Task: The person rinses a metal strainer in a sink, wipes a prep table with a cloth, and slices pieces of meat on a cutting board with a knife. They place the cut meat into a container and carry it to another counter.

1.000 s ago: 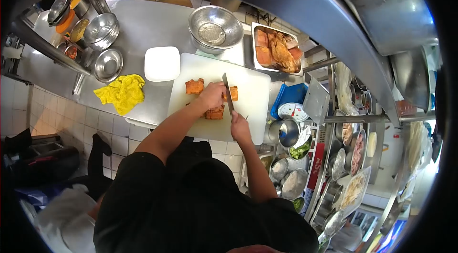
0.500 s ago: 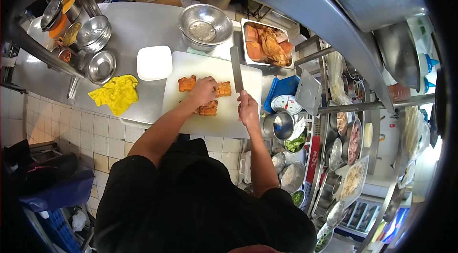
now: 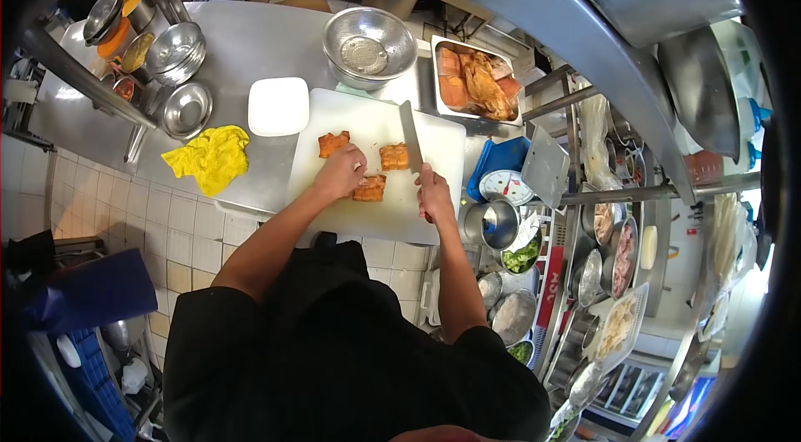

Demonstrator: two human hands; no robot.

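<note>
My right hand (image 3: 434, 194) is wrapped round the handle of a kitchen knife (image 3: 410, 135), whose broad blade points away from me over the white cutting board (image 3: 438, 138). Three pieces of browned roast meat lie on the board: one piece (image 3: 333, 143) at the far left, another piece (image 3: 394, 157) beside the blade, and a nearer piece (image 3: 370, 188). Among them is my left hand (image 3: 340, 173), its fingers curled closed, close to the nearer piece. What those fingers hold, if anything, is hidden.
A white square dish (image 3: 278, 107) and a yellow cloth (image 3: 209, 160) lie left of the board. Behind it stands a metal colander (image 3: 369, 42); a tray of roast meat (image 3: 476, 82) is at the far right. A dial scale (image 3: 506, 186) and steel bowl (image 3: 492, 223) sit right.
My left hand has drawn back toward me, off the middle of the meat, and the pieces now lie farther apart. The knife blade has come closer to the right-hand piece.
</note>
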